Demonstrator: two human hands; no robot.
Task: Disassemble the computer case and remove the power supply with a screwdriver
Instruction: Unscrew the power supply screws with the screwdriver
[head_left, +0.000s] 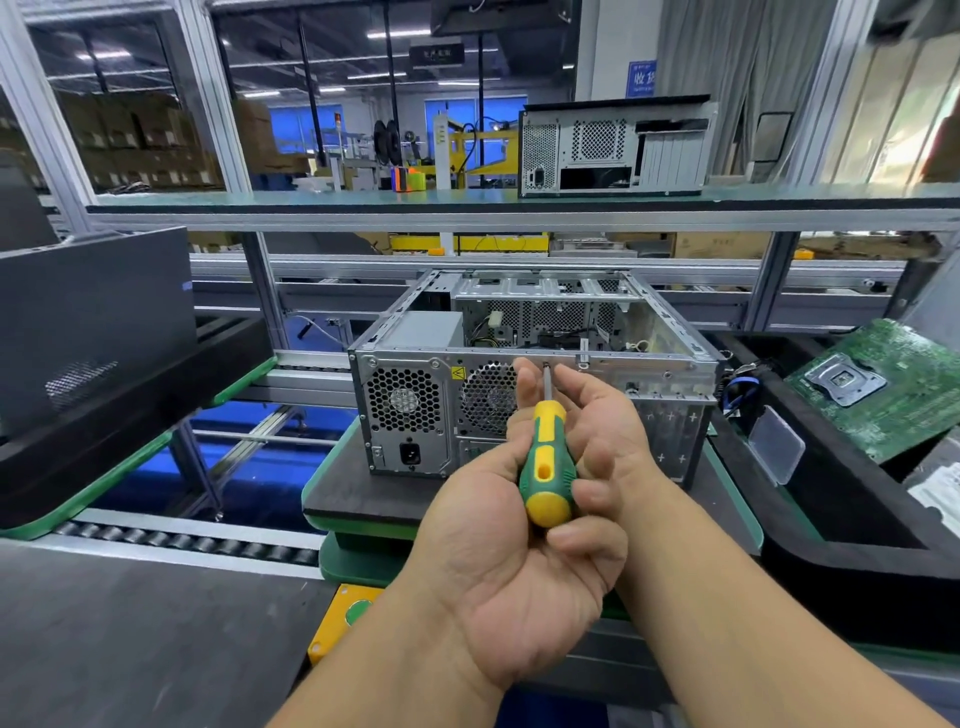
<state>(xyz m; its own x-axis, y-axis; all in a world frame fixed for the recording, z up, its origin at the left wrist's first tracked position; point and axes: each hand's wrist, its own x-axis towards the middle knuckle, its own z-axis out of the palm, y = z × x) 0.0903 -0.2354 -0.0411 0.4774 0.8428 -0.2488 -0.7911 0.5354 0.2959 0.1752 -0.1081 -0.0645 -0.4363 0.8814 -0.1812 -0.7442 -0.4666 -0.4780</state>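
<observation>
Nearest the camera, the left hand (498, 525) is wrapping around the lower part of the screwdriver (545, 462), whose handle is green and yellow, while the right hand (597, 441) is clasping the same handle from the other side, fingers curling over its butt end. Both hands are gripping the one tool, and its metal shaft is reaching up to a screw (546, 365) on the top rear edge of the computer case (535, 374).

Just beyond the hands, the case is sitting on a dark pad on the table (363, 499), rear panel facing the person. The side panel is already off, so the interior is showing (cables and a perforated drive cage are visible inside). The power supply (410, 410) is occupying the left rear corner of the case, not yet taken out, so I judge the task to be roughly in its middle: opening is done, unscrewing is under way, lifting out remains.

To the right, one green motherboard (878, 389) is lying in a black tray (831, 519).

Farthest off, a second computer case (613, 145) is standing on the upper shelf (467, 205).

The count: two hands, one screwdriver, two cases, one power supply in work, one motherboard.
</observation>
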